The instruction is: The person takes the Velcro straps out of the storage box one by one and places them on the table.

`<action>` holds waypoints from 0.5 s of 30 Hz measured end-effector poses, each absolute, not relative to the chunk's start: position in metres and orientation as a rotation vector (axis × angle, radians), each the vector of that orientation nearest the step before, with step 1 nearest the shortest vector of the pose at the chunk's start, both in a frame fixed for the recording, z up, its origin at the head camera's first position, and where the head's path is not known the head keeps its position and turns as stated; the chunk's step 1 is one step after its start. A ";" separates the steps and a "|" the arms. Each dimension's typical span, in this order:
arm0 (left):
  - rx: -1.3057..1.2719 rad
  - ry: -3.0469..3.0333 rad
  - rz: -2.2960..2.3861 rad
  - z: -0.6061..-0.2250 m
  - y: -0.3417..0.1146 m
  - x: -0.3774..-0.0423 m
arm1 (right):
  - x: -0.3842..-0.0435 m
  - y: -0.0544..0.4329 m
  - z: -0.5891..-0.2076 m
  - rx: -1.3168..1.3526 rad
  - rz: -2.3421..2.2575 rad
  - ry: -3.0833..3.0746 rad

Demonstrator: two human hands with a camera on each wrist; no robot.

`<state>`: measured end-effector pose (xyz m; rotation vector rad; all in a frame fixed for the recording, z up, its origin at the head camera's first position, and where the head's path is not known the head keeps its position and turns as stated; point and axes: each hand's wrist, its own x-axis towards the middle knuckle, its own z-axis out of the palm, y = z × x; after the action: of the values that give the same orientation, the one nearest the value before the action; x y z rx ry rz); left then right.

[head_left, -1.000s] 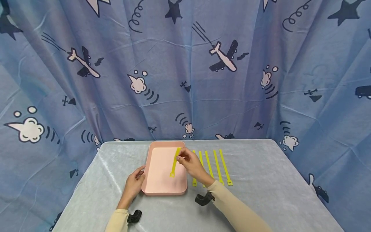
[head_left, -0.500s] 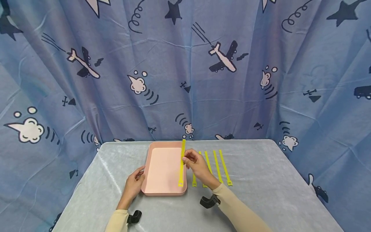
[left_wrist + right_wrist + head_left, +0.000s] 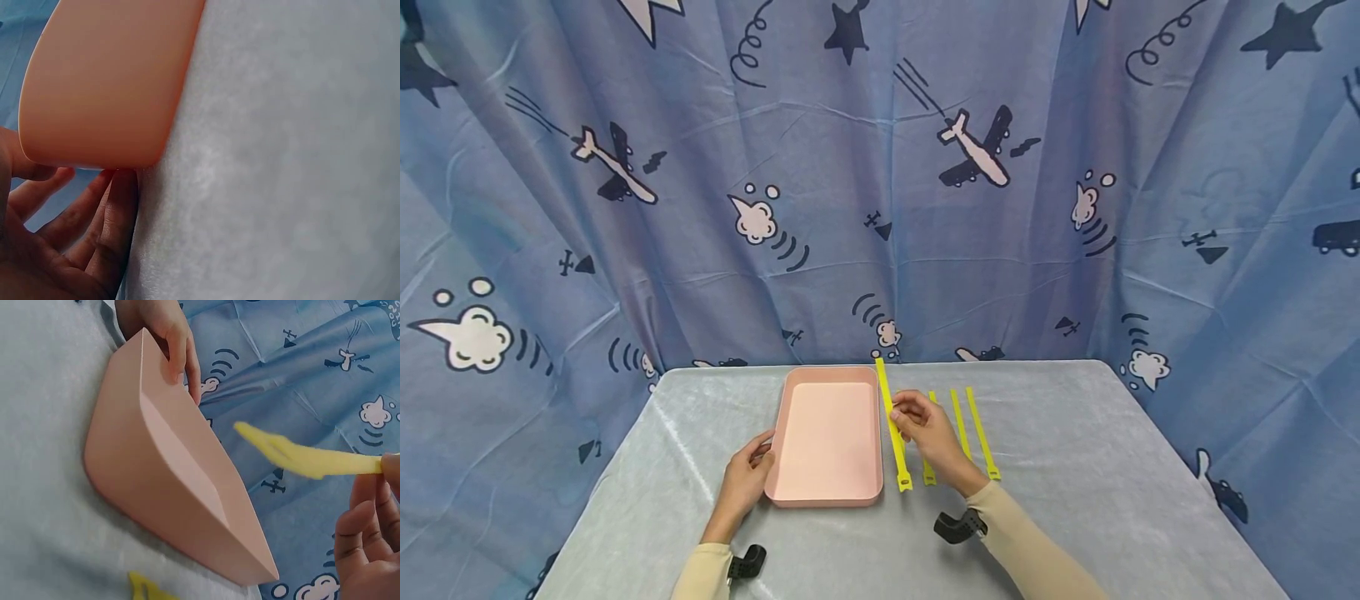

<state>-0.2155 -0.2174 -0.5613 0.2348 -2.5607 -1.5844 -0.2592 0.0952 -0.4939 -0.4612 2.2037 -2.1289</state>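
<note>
My right hand (image 3: 928,433) pinches a yellow slotted-head cable tie (image 3: 898,457) between thumb and fingers. The tie stands raised beside the right wall of the pink tray (image 3: 826,442), and its slotted end points toward me. In the right wrist view, the held cable tie (image 3: 340,464) sticks out from the fingertips, blurred at its free end. My left hand (image 3: 745,479) touches the left side of the tray. Loosely extended fingers (image 3: 119,194) meet the tray's outer wall (image 3: 106,94) in the left wrist view. Nothing lies in the tray.
Right of the tray, more yellow cable ties (image 3: 982,437) lie in a row on the grey cloth-covered table (image 3: 1075,483), partly hidden by the right hand and forearm. A blue patterned curtain (image 3: 820,283) hangs directly behind the table's far edge.
My right hand has carried the cable tie from over the tray rightward past its right rim, and the tie has turned to slant the other way. My left hand stays at the tray.
</note>
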 end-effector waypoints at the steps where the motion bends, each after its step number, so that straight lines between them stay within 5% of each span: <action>1: 0.234 -2.560 -1.584 -0.561 -0.217 -0.215 | -0.259 0.097 -0.494 -0.450 -2.125 2.209; 15: 0.229 -2.558 -1.581 -0.561 -0.218 -0.216 | -0.265 0.126 -0.506 -0.227 -2.073 2.309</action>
<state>-0.2155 -0.2182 -0.5615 0.2295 -2.5581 -1.5808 -0.2651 0.1263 -0.5056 -0.2271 2.3091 -2.0733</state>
